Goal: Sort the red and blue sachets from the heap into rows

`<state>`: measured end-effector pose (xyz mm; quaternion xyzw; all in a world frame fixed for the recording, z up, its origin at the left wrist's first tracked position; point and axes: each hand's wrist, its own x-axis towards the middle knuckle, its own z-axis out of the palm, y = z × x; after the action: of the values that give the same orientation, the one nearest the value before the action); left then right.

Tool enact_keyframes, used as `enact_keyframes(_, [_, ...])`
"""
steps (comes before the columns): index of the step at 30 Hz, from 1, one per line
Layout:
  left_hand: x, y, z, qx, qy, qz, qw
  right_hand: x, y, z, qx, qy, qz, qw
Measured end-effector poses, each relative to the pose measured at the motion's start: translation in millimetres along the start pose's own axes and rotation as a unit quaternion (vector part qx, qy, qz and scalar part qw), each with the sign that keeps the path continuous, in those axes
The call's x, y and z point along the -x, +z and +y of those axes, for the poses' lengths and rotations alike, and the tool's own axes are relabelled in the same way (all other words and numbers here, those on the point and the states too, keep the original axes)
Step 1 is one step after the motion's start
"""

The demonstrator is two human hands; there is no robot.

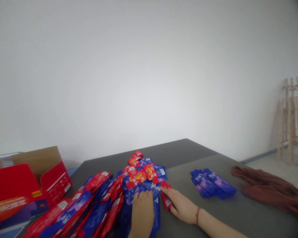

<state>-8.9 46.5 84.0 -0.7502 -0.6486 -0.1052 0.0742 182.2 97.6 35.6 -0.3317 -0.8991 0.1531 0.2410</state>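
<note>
A heap of small red and blue packets (140, 175) lies in the middle of the dark table. My left hand (143, 210) rests on blue packets at the heap's near side; its fingertips press down and what they grip, if anything, is hidden. Just to its right, my right hand (180, 203), with a red string at the wrist, has its thumb and fingers on a red packet (167, 198) at the heap's edge. Long red and blue packets (89, 205) lie in overlapping rows left of my left hand. A few blue packets (212, 183) lie apart on the right.
An open red cardboard box (12, 185) stands at the far left. Brown cloth (268, 190) lies on the table's right side (238, 215). A wooden rack (293, 122) stands on the floor at the right, beside a pale wall.
</note>
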Motion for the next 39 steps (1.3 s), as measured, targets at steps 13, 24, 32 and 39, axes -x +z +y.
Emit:
enact_keyframes(13, [2.0, -5.6, 1.0, 0.148, 0.013, -0.157, 0.976, -6.9, 12.7, 38.5, -0.658, 0.220, 0.238, 0.680])
enact_keyframes(24, [-19.1, 20.4, 31.3, 0.134, 0.030, -0.025, 0.990, -9.8, 12.4, 18.8, -0.653, 0.286, 0.174, 0.679])
enact_keyframes(32, [-38.6, 62.2, 29.0, 0.560, -0.153, 0.148, 0.801, -6.7, 5.3, 15.9, -0.671, 0.224, 0.262, 0.656])
enact_keyframes(39, [-50.6, 66.6, 44.4, 0.854, -0.247, 0.030, 0.456, -5.4, 9.0, -5.6, -0.703, 0.221, 0.147, 0.660])
